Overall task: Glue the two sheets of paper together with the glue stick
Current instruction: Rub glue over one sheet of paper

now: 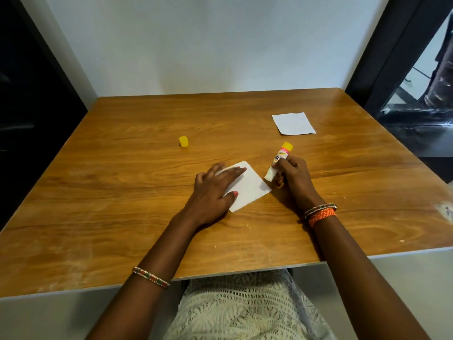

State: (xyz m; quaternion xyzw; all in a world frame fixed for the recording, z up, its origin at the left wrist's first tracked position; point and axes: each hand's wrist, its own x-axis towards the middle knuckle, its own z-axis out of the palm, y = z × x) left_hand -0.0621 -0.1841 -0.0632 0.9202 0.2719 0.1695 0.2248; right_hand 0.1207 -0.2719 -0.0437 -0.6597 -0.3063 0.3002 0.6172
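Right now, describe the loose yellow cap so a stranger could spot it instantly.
Start at the wooden table, then look left of centre, beyond the left hand pressing the near paper sheet. The yellow cap stands alone there, small and stubby, unlike the longer glue stick gripped in the right hand.

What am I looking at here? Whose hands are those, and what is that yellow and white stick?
There is one picture, taken by a camera on a person's head, looking down at their own two hands over a wooden table. No machine is here, only a person. The left hand lies flat on a sheet of white paper to keep it still. The right hand holds a glue stick, white tip pointing down next to the sheet. The stick's yellow cap stands apart on the table. A second sheet waits farther back on the right.
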